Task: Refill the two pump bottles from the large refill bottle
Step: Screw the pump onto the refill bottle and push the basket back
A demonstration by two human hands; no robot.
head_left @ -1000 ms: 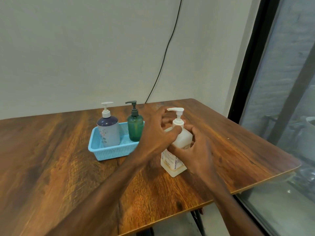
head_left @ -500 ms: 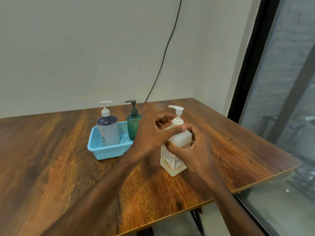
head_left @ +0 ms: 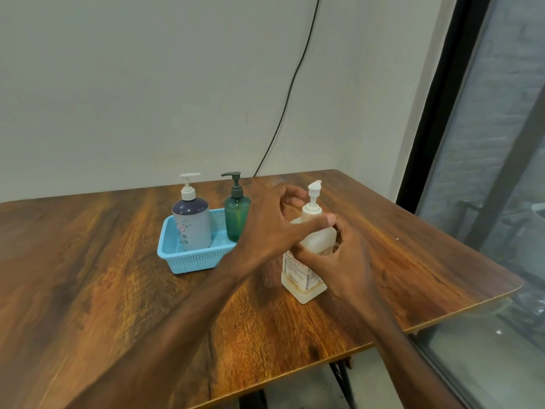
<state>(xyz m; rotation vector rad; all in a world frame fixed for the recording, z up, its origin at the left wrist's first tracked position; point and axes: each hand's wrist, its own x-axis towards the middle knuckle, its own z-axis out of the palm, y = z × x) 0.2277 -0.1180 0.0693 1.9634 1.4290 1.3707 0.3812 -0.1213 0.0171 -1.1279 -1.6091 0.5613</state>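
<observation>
- The refill bottle (head_left: 300,276) stands upright on the surface (head_left: 88,276), just beside the basket (head_left: 194,262) on its window side, with its square base flat on the wood.
- The right hand (head_left: 345,261) is wrapped round the bottle's body, thumb across the front above the label and fingers curled round the far side. This looks meant to brace the body against twisting.
- The left hand (head_left: 271,228) reaches over from the basket side and pinches the white pump collar (head_left: 312,209), thumb tip in front and fingers curled behind. That grip suits unscrewing the pump so the bottle can pour.
- The pump is still seated on the neck, so nothing can be poured yet.
- Both bottles to be filled stand upright inside the basket: the grey bottle (head_left: 191,228) at the end away from the refill bottle, the green bottle (head_left: 236,219) at the end nearest it. Their pumps are on and no hand touches them.
- I judge the task barely begun: three pumps must come off before any filling.
- The left wrist passes close to the green bottle and over the basket's corner, so a wide twist could knock it.
</observation>
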